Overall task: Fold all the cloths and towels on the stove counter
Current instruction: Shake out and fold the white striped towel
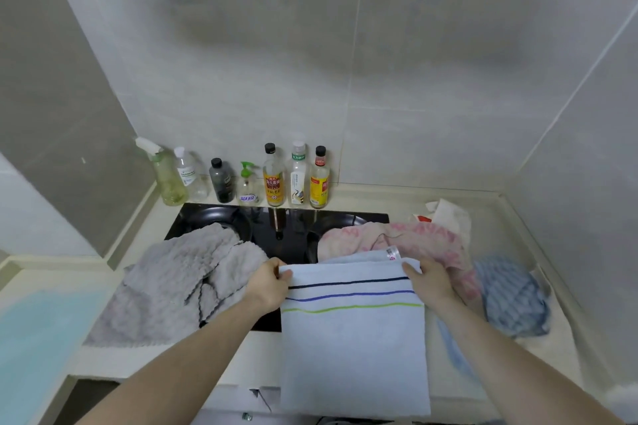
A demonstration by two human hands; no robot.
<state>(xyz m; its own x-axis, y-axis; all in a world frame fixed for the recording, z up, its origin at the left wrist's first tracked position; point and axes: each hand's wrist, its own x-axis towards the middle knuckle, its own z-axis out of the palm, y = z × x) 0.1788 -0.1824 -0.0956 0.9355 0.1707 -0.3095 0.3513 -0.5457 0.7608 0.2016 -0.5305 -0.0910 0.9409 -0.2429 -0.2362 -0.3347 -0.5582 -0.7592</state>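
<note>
both bare forearms reach forward from the lower corners and converge on a pale blue towel (352,348) that lies doubled over at the front of the stove counter (483,203), its lower edge hanging past the counter's front lip. the left hand (267,286) sits at the towel's far left corner, wrist slightly bent inward, thumb on top and fingers curled under so the corner is pinched between them. the right hand (431,281) mirrors it at the far right corner, knuckles up, fingers curled over and clamped on the top layer's edge. three thin stripes, dark navy, blue and green, run across the towel just below the hands, and a second layer with a small label shows behind the top edge. left of the left forearm a grey textured towel (172,286) sprawls rumpled over the left burner of the black stove (276,235) and onto the counter. behind the right hand a pink patterned cloth (397,238) lies bunched over the right burner, with a white cloth (448,214) beyond it and a blue striped cloth (511,297) crumpled at the right. a row of bottles (272,179) stands along the tiled back wall.
</note>
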